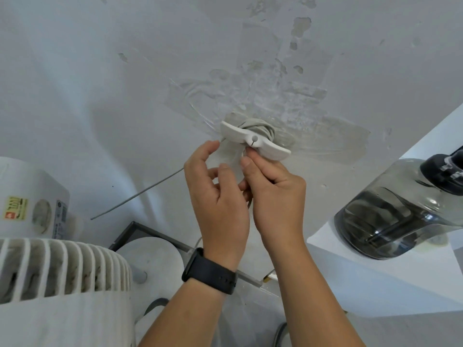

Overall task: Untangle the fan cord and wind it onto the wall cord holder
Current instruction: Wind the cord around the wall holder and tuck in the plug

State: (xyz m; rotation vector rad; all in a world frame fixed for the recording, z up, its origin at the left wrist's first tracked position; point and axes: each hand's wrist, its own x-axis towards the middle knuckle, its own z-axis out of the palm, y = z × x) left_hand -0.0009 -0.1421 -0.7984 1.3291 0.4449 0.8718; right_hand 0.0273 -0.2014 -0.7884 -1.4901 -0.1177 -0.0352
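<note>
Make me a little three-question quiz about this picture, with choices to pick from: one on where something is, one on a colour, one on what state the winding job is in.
1. Where is the white plastic cord holder?
A. Fixed to the pale patched wall
B. Lying on the white ribbed fan
C. Standing on the white ledge

2. What colour is the watch strap on the left wrist?
A. Red
B. Black
C. Yellow

3. How does the grey fan cord stand?
A. All loose, none on the holder
B. Several turns wound on the holder
C. Cut in two pieces

Answers: 1 A, the holder sits against the wall above both hands. 2 B, the band is plainly black. 3 B, coils bunch behind the holder while the right hand pinches just beneath it and the left hand is beside it.
</note>
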